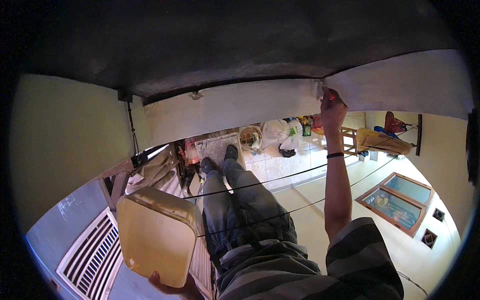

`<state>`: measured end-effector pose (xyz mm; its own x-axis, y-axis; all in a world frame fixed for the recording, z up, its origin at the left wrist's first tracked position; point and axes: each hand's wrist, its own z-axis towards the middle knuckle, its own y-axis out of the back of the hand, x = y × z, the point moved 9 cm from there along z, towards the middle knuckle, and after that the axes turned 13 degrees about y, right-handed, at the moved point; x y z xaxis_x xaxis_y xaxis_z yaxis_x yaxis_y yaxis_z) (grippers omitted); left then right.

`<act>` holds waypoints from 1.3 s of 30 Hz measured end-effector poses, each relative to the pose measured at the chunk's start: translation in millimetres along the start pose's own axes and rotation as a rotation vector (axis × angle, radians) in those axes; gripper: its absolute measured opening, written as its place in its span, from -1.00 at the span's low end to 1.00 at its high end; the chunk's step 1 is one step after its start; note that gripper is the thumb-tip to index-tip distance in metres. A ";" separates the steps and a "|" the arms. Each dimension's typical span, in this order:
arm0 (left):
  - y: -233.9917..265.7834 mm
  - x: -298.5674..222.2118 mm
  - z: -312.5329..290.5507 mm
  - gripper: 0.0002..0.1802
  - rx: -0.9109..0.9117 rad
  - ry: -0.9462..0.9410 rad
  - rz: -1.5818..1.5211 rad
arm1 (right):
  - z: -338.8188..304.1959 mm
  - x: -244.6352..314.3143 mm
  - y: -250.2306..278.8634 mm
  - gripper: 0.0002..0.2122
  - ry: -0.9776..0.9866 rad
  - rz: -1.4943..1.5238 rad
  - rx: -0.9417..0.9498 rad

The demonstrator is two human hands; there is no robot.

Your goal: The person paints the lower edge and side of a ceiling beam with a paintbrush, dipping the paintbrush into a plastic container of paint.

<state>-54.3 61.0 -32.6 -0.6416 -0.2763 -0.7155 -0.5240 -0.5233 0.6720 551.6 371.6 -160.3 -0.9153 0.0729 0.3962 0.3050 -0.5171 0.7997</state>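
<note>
My left hand (172,286) grips the lower rim of a yellowish plastic tub (155,237), thumb over its edge. The tub is tilted, with its wide mouth toward me and pale smears on its rim. My right hand (333,107) is raised high, closed and touching or nearly touching the pale beam (235,107) at its inner corner under the dark ceiling (240,40). A small reddish bit shows between its fingers, but what it holds is mostly hidden. A whitish-grey patch lies on the corner beside the fingertips.
Thin dark lines (270,179) cross in front of my body. My feet (231,152) stand on a speckled surface (217,145). Beyond are a round basket (250,139), white plastic bags (276,131) and a wooden stool (348,140). A wood-framed window (397,202) lies right; a white louvred grille (92,250) left.
</note>
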 end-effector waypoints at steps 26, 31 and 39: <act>16.5 21.9 33.8 -0.23 0.065 0.272 -0.632 | -106.1 167.9 -86.7 -0.81 0.382 -0.048 0.364; 23.8 46.1 34.5 -0.54 0.141 0.313 -0.355 | -118.5 202.1 -87.1 -0.67 -0.454 1.051 0.217; 27.1 55.6 33.8 -0.40 0.072 0.911 -0.965 | -124.4 234.1 -71.0 -0.69 -0.881 1.620 0.233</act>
<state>-123.1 58.8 -47.7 0.5890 -0.2732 -0.7606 -0.6008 -0.7775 -0.1859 282.9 319.3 -180.4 0.6296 0.0956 0.7710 0.7282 -0.4184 -0.5428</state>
